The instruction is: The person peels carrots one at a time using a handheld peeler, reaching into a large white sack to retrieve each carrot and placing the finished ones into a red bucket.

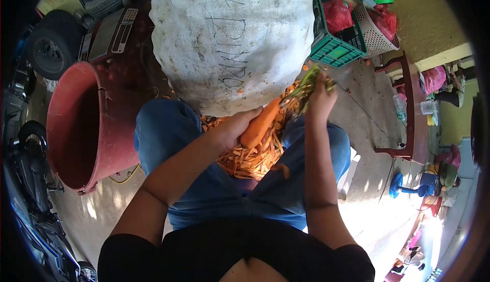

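My left hand [235,130] is closed around a large orange carrot [261,125], held at a slant above my lap. Leafy green tops [301,92] stand at the carrot's upper right end. My right hand [321,99] is closed at these greens, its fingers wrapped around them. A faint blur shows just beyond that hand, and I cannot make out whether it is a tool. Below the carrot, between my knees, lies a heap of orange carrot peelings [250,163].
A bulging white woven sack [232,42] stands in front of me. To the left are a red barrel [115,124] and a tyre [49,47]. At the right stand a green crate [332,52], a white basket [375,37] and a reddish wooden bench [416,108].
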A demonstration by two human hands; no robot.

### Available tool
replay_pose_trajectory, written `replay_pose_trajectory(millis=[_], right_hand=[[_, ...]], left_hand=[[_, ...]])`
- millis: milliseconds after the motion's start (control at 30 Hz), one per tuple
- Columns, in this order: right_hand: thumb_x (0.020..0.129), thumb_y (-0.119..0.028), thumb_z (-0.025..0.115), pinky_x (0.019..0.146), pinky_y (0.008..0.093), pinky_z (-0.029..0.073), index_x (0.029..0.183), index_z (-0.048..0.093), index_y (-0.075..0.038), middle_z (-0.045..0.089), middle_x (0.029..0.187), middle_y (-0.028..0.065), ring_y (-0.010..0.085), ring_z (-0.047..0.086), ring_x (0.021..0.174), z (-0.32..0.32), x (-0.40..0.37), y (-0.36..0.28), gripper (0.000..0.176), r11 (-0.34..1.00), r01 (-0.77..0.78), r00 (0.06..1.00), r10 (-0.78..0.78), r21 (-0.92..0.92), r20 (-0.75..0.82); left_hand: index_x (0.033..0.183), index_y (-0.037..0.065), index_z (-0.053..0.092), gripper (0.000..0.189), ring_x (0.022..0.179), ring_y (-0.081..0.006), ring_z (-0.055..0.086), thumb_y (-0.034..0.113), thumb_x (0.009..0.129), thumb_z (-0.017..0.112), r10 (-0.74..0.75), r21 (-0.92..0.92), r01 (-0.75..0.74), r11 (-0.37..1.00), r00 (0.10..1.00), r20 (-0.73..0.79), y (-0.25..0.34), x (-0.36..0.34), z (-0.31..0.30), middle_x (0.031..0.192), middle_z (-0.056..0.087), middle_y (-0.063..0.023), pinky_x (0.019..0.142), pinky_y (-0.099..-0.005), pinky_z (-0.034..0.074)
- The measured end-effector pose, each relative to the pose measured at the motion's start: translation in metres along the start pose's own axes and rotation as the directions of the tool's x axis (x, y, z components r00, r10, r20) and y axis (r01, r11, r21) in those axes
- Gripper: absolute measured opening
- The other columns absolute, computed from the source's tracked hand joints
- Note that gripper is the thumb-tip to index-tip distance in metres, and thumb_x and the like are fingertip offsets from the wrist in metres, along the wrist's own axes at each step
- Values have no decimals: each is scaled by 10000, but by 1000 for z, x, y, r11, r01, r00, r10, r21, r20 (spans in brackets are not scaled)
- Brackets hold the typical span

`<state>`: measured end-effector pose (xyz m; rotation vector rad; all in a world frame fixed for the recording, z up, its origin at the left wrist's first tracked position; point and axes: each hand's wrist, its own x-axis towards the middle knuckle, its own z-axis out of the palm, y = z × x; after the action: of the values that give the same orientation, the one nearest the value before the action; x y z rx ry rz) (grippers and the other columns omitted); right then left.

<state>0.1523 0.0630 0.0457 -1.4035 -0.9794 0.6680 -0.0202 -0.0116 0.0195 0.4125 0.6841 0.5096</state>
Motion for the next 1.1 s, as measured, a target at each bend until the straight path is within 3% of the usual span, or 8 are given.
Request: replay_pose_trajectory(millis=[67,200,267,400,500,667,833,1100], right_hand=[[837,-203,452,455,248,364,775,521,15,520,583,30,103,469,524,13,-28,-11,237,988,-114,964,84,108,252],[801,-135,487,495,313,395,798,515,-2,553,628,145,253,543,556,30,-67,-15,136,910,385,859,-291,-157,422],[821,-191,484,571,283,400,782,519,14,532,633,121,160,490,588,29,-65,-10,211,926,331,863,-221,-178,454],[825,-196,474,491,269,396,776,548,1,542,600,76,122,480,509,11,-1,5,217,954,62,998,-57,-292,26],[810,-183,494,468,286,408,737,539,17,564,610,113,151,516,501,-9,33,22,218,931,166,960,-227,-325,-162],[829,-226,484,509,231,373,812,506,8,506,658,33,94,453,579,6,-30,-8,235,1000,-8,969,1,27,246],[824,-203,478,560,292,404,788,518,2,547,661,110,198,517,596,19,-61,-10,212,962,239,889,-161,-134,430],[820,-181,482,476,250,364,802,540,43,519,604,32,92,445,515,-12,28,25,232,998,-60,992,55,-35,-113]], left_hand=[[937,29,477,386,653,-171,552,362,868,294,48,-204,-54,978,998,-31,-1,8,-10,778,547,-117,511,-333,462],[914,31,479,376,631,-190,547,364,859,312,149,-320,-223,921,959,-242,1,3,8,795,553,-118,510,-330,461],[912,22,477,379,604,-194,541,360,860,314,157,-314,-231,921,957,-244,0,4,4,785,554,-104,502,-312,455],[933,15,470,384,586,-193,542,352,869,298,14,43,-7,999,986,-163,-2,-3,6,767,552,-95,502,-303,458],[968,24,456,377,593,-186,539,352,872,297,-1,81,8,997,996,-93,-3,-5,15,772,548,-93,502,-307,455],[1020,36,432,367,689,-178,547,349,869,314,78,-270,-84,959,996,-33,-4,10,-2,832,542,-89,540,-325,467],[991,29,457,364,746,-192,557,338,873,305,123,-332,-167,928,981,-149,-4,3,8,868,546,-94,613,-312,475],[963,-6,461,436,604,-155,537,383,873,286,74,124,-75,989,997,10,-1,-7,19,701,535,-95,545,-270,460]])
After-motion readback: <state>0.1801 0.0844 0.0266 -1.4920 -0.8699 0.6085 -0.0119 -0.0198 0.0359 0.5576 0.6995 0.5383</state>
